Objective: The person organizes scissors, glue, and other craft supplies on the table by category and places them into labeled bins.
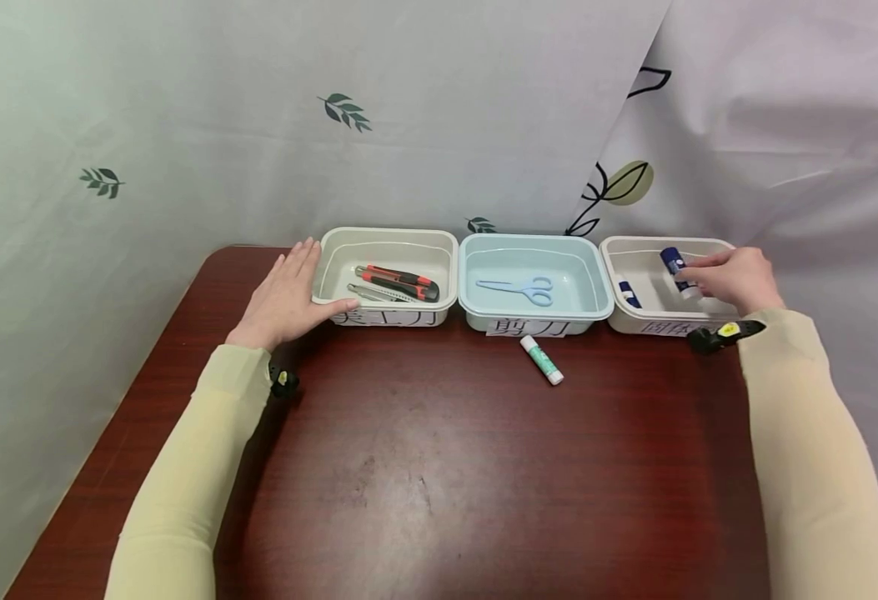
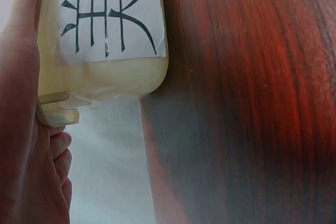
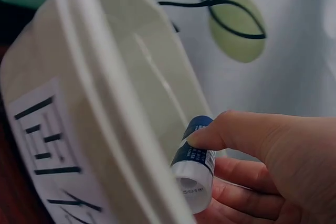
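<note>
At the right bin (image 1: 619, 254), my right hand (image 1: 740, 277) pinches a navy glue stick (image 1: 677, 268) with a white end, held over the bin's inside. The right wrist view shows my thumb on the glue stick (image 3: 195, 153) and the other fingers behind it. Another navy glue stick (image 1: 629, 294) lies in that bin. My left hand (image 1: 284, 296) rests on the left end of the left bin (image 1: 326, 271), fingers straight, thumb along the front rim. Inside are a red-and-black utility knife (image 1: 401, 282) and a grey one (image 1: 374, 292).
Between these bins stands a light blue bin (image 1: 596, 287) holding light blue scissors (image 1: 521, 287). A green-and-white glue stick (image 1: 541, 360) lies on the dark red table (image 1: 439, 467) before it. Paper labels (image 1: 524, 327) mark the bin fronts. A patterned curtain (image 1: 423, 125) hangs behind.
</note>
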A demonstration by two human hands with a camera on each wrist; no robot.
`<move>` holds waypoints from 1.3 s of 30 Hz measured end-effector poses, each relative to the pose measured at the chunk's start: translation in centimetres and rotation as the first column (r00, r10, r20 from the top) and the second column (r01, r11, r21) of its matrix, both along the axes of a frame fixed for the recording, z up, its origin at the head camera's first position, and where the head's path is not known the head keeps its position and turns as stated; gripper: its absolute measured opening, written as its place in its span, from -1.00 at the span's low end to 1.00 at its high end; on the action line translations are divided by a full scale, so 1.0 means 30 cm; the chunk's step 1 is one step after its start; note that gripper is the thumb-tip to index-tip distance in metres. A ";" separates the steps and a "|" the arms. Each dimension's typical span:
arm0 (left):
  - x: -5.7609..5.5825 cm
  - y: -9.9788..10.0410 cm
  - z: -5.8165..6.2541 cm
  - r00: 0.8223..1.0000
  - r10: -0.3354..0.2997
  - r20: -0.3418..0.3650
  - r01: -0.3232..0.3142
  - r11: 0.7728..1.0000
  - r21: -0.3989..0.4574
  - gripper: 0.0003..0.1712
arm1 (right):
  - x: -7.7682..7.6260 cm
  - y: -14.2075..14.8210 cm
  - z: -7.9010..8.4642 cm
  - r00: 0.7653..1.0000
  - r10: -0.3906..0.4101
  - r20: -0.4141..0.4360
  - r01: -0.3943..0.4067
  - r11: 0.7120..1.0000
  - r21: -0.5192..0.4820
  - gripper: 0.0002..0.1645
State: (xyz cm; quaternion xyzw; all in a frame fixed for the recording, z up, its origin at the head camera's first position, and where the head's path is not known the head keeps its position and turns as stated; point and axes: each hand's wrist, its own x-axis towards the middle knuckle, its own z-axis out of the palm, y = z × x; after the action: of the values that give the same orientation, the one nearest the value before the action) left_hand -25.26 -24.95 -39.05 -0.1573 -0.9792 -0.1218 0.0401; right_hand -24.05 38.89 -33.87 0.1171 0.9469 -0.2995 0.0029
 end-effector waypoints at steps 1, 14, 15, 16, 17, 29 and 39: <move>0.000 0.000 0.000 1.000 -0.001 0.001 0.001 1.000 0.001 0.41 | -0.002 -0.003 -0.007 1.000 0.010 -0.001 -0.010 1.000 0.017 -0.29; 0.003 0.003 0.004 1.000 -0.002 0.001 0.002 1.000 0.003 0.40 | -0.029 -0.021 -0.065 0.996 0.085 -0.003 -0.084 0.995 0.057 -0.51; 0.003 0.003 0.004 1.000 -0.001 0.000 0.001 1.000 0.003 0.40 | -0.030 -0.021 -0.066 0.996 0.088 0.000 -0.087 0.995 0.055 -0.51; 0.003 0.003 0.004 1.000 -0.001 0.000 0.001 1.000 0.002 0.40 | -0.030 -0.021 -0.067 0.996 0.091 0.002 -0.091 0.994 0.054 -0.51; 0.004 0.003 0.005 1.000 0.000 -0.001 0.000 1.000 0.002 0.40 | -0.030 -0.021 -0.067 0.996 0.093 0.004 -0.093 0.994 0.055 -0.51; 0.004 0.007 0.008 1.000 0.000 0.006 0.000 1.000 0.012 0.41 | -0.017 -0.016 -0.050 0.994 0.104 -0.023 -0.101 0.990 0.100 -0.47; 0.002 0.001 0.001 1.000 0.003 0.006 -0.003 1.000 0.008 0.40 | 0.003 -0.020 0.005 0.995 0.049 -0.085 -0.042 0.996 0.083 -0.25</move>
State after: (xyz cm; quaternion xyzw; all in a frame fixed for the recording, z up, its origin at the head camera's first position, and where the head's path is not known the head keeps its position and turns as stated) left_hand -25.20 -24.91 -39.03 -0.1553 -0.9790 -0.1263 0.0382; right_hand -23.95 38.30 -33.72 0.0823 0.9599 -0.2654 -0.0365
